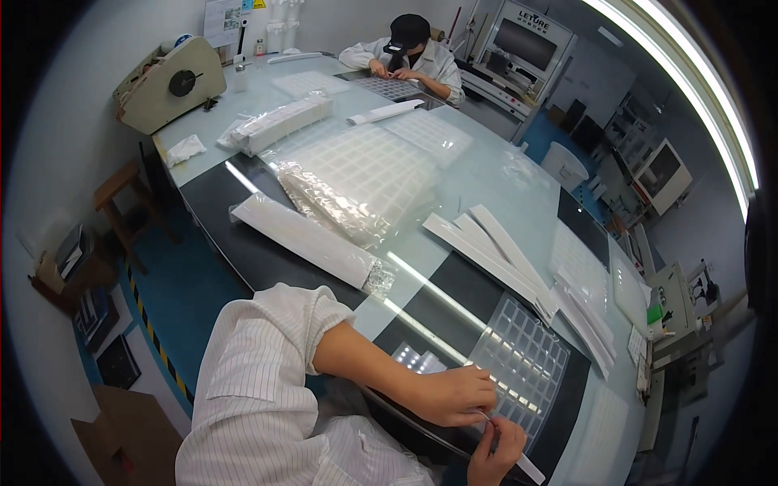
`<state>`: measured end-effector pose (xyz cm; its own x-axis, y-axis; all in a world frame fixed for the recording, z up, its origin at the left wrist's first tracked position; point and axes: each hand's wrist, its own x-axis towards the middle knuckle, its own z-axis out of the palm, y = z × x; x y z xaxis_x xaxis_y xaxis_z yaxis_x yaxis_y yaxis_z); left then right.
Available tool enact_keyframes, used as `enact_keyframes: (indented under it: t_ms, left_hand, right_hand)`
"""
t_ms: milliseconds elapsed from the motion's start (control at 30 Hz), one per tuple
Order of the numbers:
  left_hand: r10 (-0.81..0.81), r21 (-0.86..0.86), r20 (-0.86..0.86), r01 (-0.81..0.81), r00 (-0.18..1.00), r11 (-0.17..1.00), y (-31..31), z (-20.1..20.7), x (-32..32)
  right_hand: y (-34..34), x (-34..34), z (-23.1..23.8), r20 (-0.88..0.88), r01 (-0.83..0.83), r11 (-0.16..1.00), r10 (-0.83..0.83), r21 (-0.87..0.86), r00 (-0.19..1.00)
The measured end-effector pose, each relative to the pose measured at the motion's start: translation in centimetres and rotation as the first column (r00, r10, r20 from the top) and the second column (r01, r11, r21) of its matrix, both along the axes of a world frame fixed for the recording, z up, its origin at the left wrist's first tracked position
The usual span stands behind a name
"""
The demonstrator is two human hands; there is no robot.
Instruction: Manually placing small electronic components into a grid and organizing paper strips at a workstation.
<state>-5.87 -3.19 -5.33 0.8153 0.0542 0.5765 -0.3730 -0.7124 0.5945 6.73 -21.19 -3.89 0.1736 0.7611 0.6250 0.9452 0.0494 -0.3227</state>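
Presently, left hand (454, 395): fingertips closed on thin white strip (532, 470)
Right hand (498, 450): just beside, pinching same strip lower down
Strip: between fingers of both hands, by near edge of tray (531, 352), one end sticking out past right hand
Tray: clear, gridded, lying flat on bench (482, 185)
Bars (485, 255): white, long, beyond tray

- At five o'clock, the left hand (455, 397) and right hand (496, 452) pinch a narrow white strip (532, 471).
- Just beyond them, between four and five, a clear compartmented tray (531, 350) lies on the table (519, 182).
- Near three o'clock: loose long white strips (486, 257).
- Toward eleven: plastic-wrapped trays (356, 166).
- At twelve, a co-worker (442, 61) bends over another tray (391, 87).
- At ten: a beige machine (162, 91).
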Motion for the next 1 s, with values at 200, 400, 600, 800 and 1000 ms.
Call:
enact_keyframes:
  t_ms: [200, 400, 600, 800, 1000]
  left_hand:
    - [0.009, -0.031, -0.007, -0.009, 1.0, 0.999, 1.5, -0.5, -1.0]
    - [0.069, -0.053, -0.108, -0.075, 0.992, 0.996, 2.1, -0.1, -0.2]
    - [0.071, -0.108, -0.15, -0.087, 0.986, 0.99, 2.4, 0.0, 0.6]
    - [0.114, -0.128, -0.143, -0.132, 0.983, 0.983, 2.5, -0.3, -0.2]
    - [0.05, -0.189, -0.141, -0.077, 0.989, 0.979, 2.0, -1.6, 0.0]
  right_hand:
    - [0.1, -0.2, 0.0, -0.11, 0.136, 0.986, -0.146, -0.091, 0.983]
    - [0.7, 0.4, -1.4, -0.062, 0.178, 0.984, -0.179, -0.014, 0.982]
    - [2.4, 0.7, -0.7, -0.022, 0.194, 0.98, -0.193, 0.037, 0.981]
    - [3.4, 0.6, -0.9, -0.001, 0.057, 0.998, -0.057, -0.015, 0.998]
    - [2.4, -0.2, -1.4, -0.082, 0.124, 0.991, -0.127, -0.044, 0.988]
